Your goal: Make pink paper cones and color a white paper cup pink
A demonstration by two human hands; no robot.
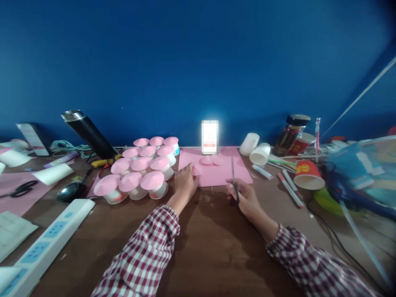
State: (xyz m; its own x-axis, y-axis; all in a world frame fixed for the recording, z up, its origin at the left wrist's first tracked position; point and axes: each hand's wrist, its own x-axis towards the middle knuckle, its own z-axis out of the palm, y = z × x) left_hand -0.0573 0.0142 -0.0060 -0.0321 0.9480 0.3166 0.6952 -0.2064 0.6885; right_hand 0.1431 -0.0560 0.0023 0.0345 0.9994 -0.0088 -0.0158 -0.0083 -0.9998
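My right hand (243, 196) is closed around the handles of a pair of scissors (234, 173), whose blades point up and away from me. My left hand (186, 181) pinches a small piece of pink paper (195, 170) at the near left part of a pink sheet (213, 179). Two pink paper discs (212, 160) lie side by side farther back on that sheet. Left of my left hand stand rows of white paper cups, each topped by a shallow pink paper cone (152, 180).
A lit phone (210, 138) stands at the wall behind the sheet. White paper cups (260, 154), markers (290, 189), a red cup (308, 175) and a dark-lidded jar (291, 134) are on the right. A power strip (49, 239), black flask (89, 134) and other scissors (23, 189) are left.
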